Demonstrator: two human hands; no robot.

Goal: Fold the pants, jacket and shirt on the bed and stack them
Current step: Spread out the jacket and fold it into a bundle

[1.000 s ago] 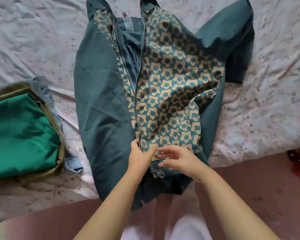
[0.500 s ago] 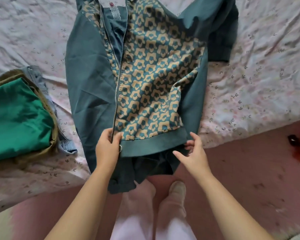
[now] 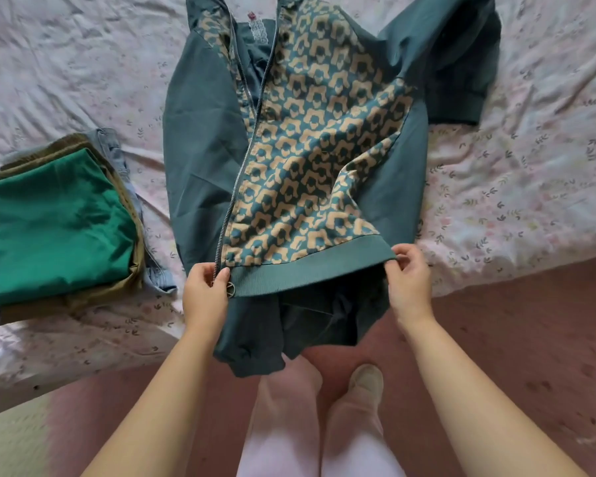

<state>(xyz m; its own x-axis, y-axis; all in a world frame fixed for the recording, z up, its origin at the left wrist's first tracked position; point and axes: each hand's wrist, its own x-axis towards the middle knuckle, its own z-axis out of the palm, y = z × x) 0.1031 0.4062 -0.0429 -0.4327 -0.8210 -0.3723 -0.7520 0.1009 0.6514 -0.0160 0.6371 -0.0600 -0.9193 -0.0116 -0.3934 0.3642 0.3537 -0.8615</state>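
jacket (image 3: pixel 200 149) — left hand (image 3: pixel 205 294), right hand (image 3: pixel 408 280) pinch hem (image 3: pixel 307 274)

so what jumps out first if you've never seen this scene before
The teal jacket with its tan patterned panel lies spread across the middle of the bed, its lower end hanging over the near edge. The left hand grips it at the zip's base and the right hand pinches the hem's right corner. A stack of folded clothes, green on top, sits to the left.

text: none legible | neck label (image 3: pixel 258 27) of jacket (image 3: pixel 200 166): too blurred to read
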